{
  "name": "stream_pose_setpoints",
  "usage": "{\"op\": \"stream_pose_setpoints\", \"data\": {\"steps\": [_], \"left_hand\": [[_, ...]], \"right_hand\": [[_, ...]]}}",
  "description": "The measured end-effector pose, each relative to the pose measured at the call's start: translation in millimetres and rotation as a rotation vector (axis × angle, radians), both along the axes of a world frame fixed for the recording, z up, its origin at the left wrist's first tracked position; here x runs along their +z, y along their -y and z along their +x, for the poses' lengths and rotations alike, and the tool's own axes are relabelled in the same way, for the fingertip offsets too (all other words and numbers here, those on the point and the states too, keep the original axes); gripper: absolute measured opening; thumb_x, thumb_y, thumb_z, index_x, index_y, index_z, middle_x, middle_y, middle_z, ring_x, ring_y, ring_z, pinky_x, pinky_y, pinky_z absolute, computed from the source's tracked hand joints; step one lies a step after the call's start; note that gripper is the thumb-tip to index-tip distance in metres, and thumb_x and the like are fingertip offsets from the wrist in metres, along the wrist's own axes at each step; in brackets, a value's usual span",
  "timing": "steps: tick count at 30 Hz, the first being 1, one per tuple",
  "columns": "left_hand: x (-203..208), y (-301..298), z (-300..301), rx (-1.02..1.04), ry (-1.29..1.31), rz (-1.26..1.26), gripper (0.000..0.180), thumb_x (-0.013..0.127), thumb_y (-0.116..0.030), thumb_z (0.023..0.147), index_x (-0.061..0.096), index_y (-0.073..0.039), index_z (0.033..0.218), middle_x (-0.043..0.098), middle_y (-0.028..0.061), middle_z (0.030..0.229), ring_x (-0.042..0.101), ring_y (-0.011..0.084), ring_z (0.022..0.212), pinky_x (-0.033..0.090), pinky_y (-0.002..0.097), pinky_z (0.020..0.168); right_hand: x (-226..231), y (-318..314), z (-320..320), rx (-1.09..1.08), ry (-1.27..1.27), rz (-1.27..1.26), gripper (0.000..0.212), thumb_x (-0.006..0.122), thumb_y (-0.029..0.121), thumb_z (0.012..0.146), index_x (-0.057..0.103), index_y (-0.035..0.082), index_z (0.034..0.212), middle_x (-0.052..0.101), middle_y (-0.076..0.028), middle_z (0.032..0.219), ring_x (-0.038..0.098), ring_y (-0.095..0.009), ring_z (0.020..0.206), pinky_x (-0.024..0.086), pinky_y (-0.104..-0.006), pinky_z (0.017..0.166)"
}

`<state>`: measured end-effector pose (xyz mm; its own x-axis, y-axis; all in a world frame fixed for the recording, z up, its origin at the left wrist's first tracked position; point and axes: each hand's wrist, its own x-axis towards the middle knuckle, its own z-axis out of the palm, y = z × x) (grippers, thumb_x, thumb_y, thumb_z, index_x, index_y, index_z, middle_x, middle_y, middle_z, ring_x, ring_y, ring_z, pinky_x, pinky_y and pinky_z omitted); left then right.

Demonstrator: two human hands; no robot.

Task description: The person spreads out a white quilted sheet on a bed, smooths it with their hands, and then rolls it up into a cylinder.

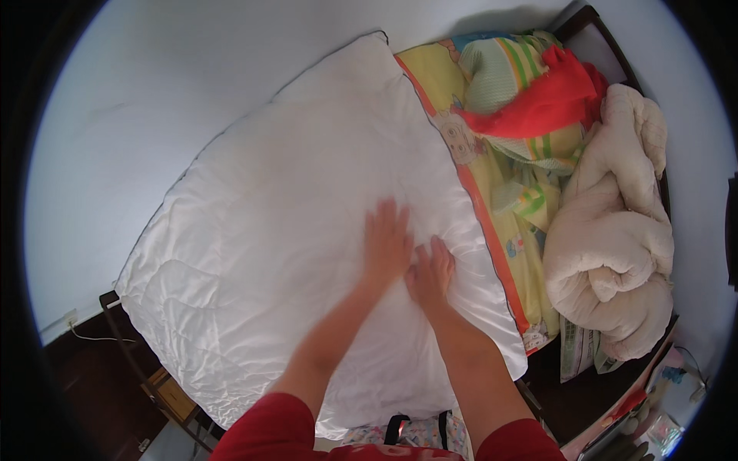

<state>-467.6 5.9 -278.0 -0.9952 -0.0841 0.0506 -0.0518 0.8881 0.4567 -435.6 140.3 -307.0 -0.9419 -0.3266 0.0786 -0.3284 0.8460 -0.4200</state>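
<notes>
A large white quilt (254,207) with dark edging is spread over the bed, creased at its left and lower parts. My left hand (387,244) lies palm down on its middle, fingers stretched and slightly smeared by motion. Close beside it on the right, my right hand (432,270) rests on the same white cloth with its fingers apart and a little bent. Neither hand holds anything. Both forearms reach up from red sleeves at the lower edge.
Right of the quilt lies a yellow patterned sheet (503,223) with a red border. On it are a green-striped bundle (492,77), a red cloth (550,96) and a rolled cream quilt (607,253). A patterned bag (423,432) with black straps is near my body. Walls border the bed.
</notes>
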Motion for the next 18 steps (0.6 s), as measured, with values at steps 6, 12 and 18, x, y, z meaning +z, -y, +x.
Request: {"op": "stream_pose_setpoints", "data": {"steps": [6, 12, 18], "left_hand": [[0.0, -54.6, 164.6, 0.086, 0.200, 0.080, 0.052, 0.049, -0.018, 0.078, 0.042, -0.006, 0.129, 0.030, 0.0213, 0.138, 0.024, 0.0404, 0.129, 0.016, 0.0569, 0.102], [-20.7, -84.7, 222.1, 0.135, 0.099, -0.061, 0.053, 0.046, -0.017, 0.076, 0.042, -0.009, 0.129, 0.030, 0.0195, 0.139, 0.025, 0.0386, 0.130, 0.013, 0.0571, 0.103], [-33.5, -86.5, 224.5, 0.156, 0.059, -0.149, 0.055, 0.044, -0.015, 0.073, 0.043, -0.009, 0.128, 0.034, 0.0180, 0.137, 0.028, 0.0370, 0.129, 0.013, 0.0553, 0.104]], "right_hand": [[2.7, 1.5, -0.2, 0.001, 0.072, -0.008, 0.051, 0.056, 0.020, 0.067, 0.047, 0.014, 0.117, 0.031, -0.015, 0.135, 0.028, -0.033, 0.125, 0.022, -0.0497, 0.100], [8.1, 2.1, 4.1, -0.002, 0.076, -0.042, 0.049, 0.059, 0.017, 0.068, 0.050, 0.010, 0.115, 0.034, -0.017, 0.132, 0.026, -0.032, 0.126, 0.020, -0.0479, 0.102], [3.9, 2.0, 5.7, -0.019, -0.019, -0.117, 0.048, 0.057, 0.019, 0.069, 0.050, 0.011, 0.115, 0.036, -0.016, 0.131, 0.030, -0.031, 0.124, 0.023, -0.0483, 0.100]]}}
